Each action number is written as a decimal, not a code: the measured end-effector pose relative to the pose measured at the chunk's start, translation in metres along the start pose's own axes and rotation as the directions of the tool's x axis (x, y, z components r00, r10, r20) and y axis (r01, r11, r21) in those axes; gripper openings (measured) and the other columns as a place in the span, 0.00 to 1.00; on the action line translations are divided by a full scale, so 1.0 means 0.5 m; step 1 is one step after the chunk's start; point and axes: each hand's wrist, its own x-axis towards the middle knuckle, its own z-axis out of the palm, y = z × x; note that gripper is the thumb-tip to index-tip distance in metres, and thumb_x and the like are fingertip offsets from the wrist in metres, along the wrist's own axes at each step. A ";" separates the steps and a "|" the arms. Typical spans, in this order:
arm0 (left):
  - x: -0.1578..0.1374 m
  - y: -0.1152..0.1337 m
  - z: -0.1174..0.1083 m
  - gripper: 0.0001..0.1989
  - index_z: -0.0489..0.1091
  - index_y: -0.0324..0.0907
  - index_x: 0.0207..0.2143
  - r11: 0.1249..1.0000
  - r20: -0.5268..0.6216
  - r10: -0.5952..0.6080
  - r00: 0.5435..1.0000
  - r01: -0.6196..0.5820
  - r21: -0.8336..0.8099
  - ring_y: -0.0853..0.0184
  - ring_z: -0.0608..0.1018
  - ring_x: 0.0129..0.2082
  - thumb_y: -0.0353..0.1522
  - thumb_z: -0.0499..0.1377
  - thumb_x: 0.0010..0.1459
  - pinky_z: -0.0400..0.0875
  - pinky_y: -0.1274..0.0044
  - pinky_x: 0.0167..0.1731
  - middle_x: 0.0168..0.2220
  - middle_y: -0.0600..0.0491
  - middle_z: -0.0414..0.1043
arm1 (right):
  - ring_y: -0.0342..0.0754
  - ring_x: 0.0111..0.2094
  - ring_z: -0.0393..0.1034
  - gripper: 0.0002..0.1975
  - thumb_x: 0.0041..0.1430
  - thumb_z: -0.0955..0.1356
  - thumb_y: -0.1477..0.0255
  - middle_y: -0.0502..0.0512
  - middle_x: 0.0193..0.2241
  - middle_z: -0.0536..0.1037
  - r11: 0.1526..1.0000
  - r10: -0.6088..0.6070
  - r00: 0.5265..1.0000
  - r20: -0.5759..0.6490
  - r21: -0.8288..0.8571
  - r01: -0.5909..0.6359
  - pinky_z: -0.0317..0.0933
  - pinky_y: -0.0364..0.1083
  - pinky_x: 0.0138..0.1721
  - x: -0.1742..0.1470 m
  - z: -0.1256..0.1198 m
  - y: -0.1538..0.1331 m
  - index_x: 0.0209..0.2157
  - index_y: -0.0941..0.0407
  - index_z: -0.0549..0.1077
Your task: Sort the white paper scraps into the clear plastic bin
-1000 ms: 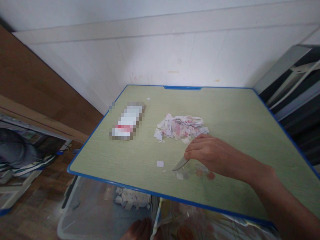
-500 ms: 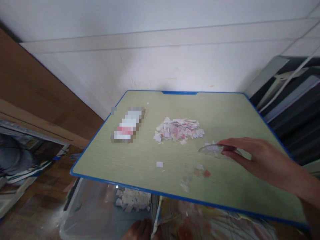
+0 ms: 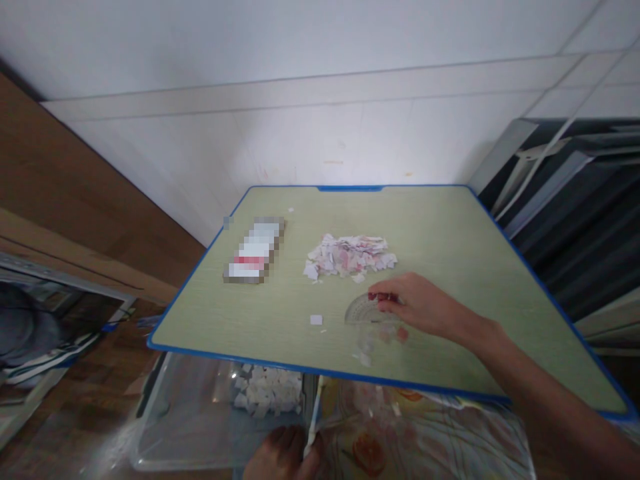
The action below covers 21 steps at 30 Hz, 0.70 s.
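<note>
My right hand (image 3: 415,303) pinches a clear protractor (image 3: 363,310) by its curved edge, low over the green tabletop (image 3: 450,233). Small white and reddish paper scraps (image 3: 365,350) lie just below the protractor, some seen through or beside it. A larger heap of torn paper (image 3: 350,257) is behind it, and one white piece (image 3: 316,320) sits apart to the left. At the bottom, my left hand (image 3: 280,455) is closed around a thin white rod-like edge (image 3: 315,413) below the table's front edge.
A phone-like blurred object (image 3: 255,250) lies on the table's left. Beneath the front edge are a clear plastic bin (image 3: 180,413) with paper scraps (image 3: 270,390) and a patterned plastic sheet (image 3: 425,433). Behind stands a white wall (image 3: 325,140); dark folded items (image 3: 575,193) lean at right.
My right hand has moved left with the protractor, which now shows flatter, near the small scraps. My left hand stays low at the white edge and shows a little more. The view has shifted slightly.
</note>
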 end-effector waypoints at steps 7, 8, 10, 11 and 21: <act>0.008 -0.003 0.001 0.18 0.60 0.38 0.33 1.000 -0.025 0.022 0.999 -0.021 0.015 0.69 0.70 0.13 0.23 0.32 0.59 0.63 0.80 0.12 0.16 0.55 0.66 | 0.44 0.28 0.70 0.10 0.50 0.63 0.78 0.52 0.26 0.78 1.000 -0.011 0.996 0.085 0.017 0.010 0.57 0.41 0.28 -0.032 0.009 -0.034 0.33 0.56 0.75; 0.007 -0.003 0.003 0.19 0.60 0.39 0.33 1.000 -0.021 0.019 1.000 -0.019 0.018 0.69 0.70 0.13 0.23 0.32 0.59 0.64 0.79 0.12 0.16 0.56 0.66 | 0.45 0.29 0.70 0.10 0.51 0.63 0.77 0.52 0.27 0.78 1.000 -0.011 0.995 0.101 0.021 0.009 0.57 0.41 0.29 -0.039 0.009 -0.038 0.33 0.55 0.75; 0.005 -0.003 0.006 0.19 0.60 0.39 0.34 1.000 -0.006 0.016 1.000 -0.016 0.009 0.69 0.70 0.13 0.22 0.31 0.59 0.64 0.79 0.12 0.16 0.56 0.65 | 0.45 0.31 0.71 0.11 0.52 0.62 0.77 0.53 0.29 0.78 1.000 -0.009 0.990 0.139 0.029 0.005 0.58 0.41 0.31 -0.053 0.009 -0.045 0.33 0.55 0.75; 0.004 -0.003 0.008 0.19 0.60 0.38 0.34 1.000 -0.003 0.014 1.000 -0.014 0.000 0.69 0.69 0.13 0.23 0.31 0.59 0.64 0.79 0.12 0.16 0.56 0.65 | 0.45 0.31 0.71 0.11 0.53 0.62 0.77 0.53 0.30 0.78 0.999 -0.008 0.988 0.155 0.034 0.002 0.58 0.41 0.32 -0.058 0.009 -0.048 0.33 0.55 0.75; 0.000 -0.004 0.010 0.28 0.61 0.37 0.34 1.000 0.000 0.031 1.000 -0.031 0.002 0.68 0.70 0.14 0.43 0.28 0.61 0.64 0.77 0.12 0.16 0.54 0.66 | 0.47 0.35 0.71 0.12 0.57 0.60 0.76 0.55 0.32 0.78 0.998 0.045 0.994 0.095 0.043 -0.050 0.60 0.44 0.37 -0.111 0.027 -0.066 0.36 0.56 0.74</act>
